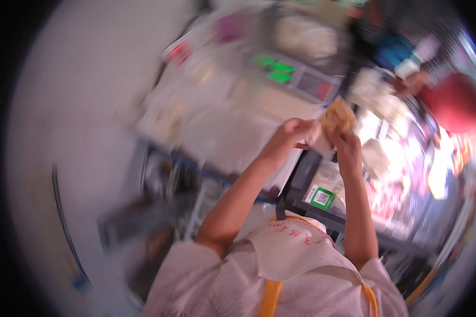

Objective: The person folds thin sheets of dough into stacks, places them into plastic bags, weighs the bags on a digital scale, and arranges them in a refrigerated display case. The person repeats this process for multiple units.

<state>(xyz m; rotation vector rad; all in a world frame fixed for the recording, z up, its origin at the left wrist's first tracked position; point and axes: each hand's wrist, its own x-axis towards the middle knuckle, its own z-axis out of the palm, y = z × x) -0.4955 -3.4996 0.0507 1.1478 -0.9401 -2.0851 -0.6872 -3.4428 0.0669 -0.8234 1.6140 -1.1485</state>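
Between my two hands is a golden-brown, rough-surfaced food item [338, 115], partly in a thin whitish wrapper [320, 142]. My right hand [346, 140] grips its lower edge. At its left side, my left hand [297, 132] has its fingers closed on the wrapper. Both hands are raised over the gap between the work table and a dark-framed glass display case. The picture is blurred, so the exact kind of food cannot be told.
A digital scale [309, 83] with green digits and a whitish bag on it stands on the white-topped table [222, 134]. A lit display case [400, 222] bears a printed code [322, 197]. Beyond it are a person's hand [416, 83] and a red round object [458, 103].
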